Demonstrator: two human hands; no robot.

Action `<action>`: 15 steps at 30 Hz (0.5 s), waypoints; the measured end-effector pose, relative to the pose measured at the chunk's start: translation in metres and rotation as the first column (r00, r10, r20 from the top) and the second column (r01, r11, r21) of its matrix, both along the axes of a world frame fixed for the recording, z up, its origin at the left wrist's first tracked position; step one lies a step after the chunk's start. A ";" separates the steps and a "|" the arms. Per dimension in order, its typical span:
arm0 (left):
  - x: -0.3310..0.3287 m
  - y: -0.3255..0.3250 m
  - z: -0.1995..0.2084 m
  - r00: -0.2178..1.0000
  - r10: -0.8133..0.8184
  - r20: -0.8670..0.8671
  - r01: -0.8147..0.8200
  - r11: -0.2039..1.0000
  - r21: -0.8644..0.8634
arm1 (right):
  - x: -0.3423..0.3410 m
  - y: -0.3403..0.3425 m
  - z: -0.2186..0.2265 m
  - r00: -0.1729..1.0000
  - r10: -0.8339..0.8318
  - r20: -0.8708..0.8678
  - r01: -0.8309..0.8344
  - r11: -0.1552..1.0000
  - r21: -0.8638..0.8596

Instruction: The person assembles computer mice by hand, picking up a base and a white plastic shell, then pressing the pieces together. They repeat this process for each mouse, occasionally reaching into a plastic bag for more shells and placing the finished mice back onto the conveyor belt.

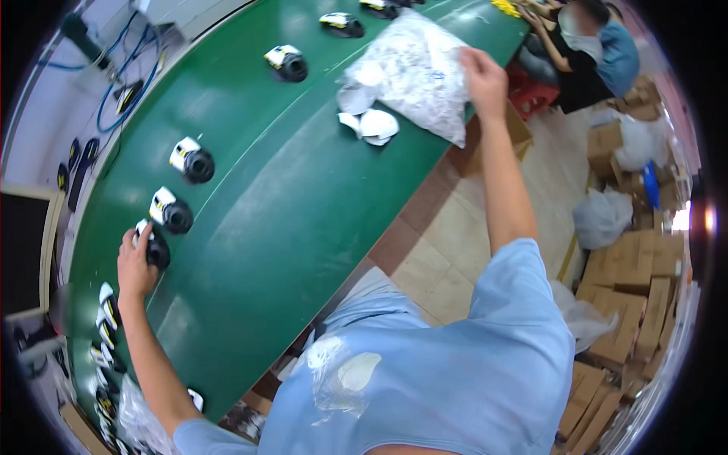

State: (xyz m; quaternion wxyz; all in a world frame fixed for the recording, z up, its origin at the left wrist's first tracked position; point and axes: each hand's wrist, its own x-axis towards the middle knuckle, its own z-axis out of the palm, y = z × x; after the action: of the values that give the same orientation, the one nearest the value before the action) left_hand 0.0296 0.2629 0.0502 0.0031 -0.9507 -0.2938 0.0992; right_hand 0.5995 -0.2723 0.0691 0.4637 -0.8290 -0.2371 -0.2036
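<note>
My left hand (137, 267) is closed around a small black-and-white device (157, 249) on the green work surface (250, 227). Two similar devices with white, yellow-marked bodies and round black ends, one nearer (173, 212) and one farther (193, 162), stand just beyond it. At the upper right, my right hand (486, 83) pinches the edge of a clear plastic bag (417, 70) full of white parts. Loose white curved pieces (378, 126) lie beside the bag's near left corner.
More devices sit along the far side (288, 64) and in a row at the lower left (108, 318). A person (588, 53) sits at the bench's upper right by a red stool (532, 95). Cardboard boxes (622, 262) are piled on the right. A monitor (26, 250) stands at left.
</note>
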 end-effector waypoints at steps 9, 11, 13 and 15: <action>-0.023 0.020 0.022 0.986 -0.117 0.118 0.097 0.982 0.163 | 0.026 0.068 -0.021 0.988 0.140 -0.059 -0.122 0.499 -0.858; -0.025 0.005 0.027 0.871 0.350 0.346 -0.183 0.883 -0.432 | 0.036 0.066 -0.032 0.986 0.149 -0.079 -0.151 0.575 -0.804; -0.038 -0.015 0.026 0.852 0.265 0.451 -0.106 0.932 -0.348 | 0.037 0.062 -0.037 0.981 0.167 -0.098 -0.184 0.642 -0.745; -0.043 -0.048 0.026 0.812 0.329 0.482 -0.081 0.882 -0.465 | 0.024 0.053 -0.035 0.974 0.221 0.044 -0.168 0.841 -0.514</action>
State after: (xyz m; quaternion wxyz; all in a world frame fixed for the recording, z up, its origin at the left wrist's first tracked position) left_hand -0.0131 0.2144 0.0758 -0.2980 -0.8778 -0.3568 -0.1156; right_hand 0.6236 -0.2195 0.0341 0.2348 -0.8819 -0.3884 -0.1278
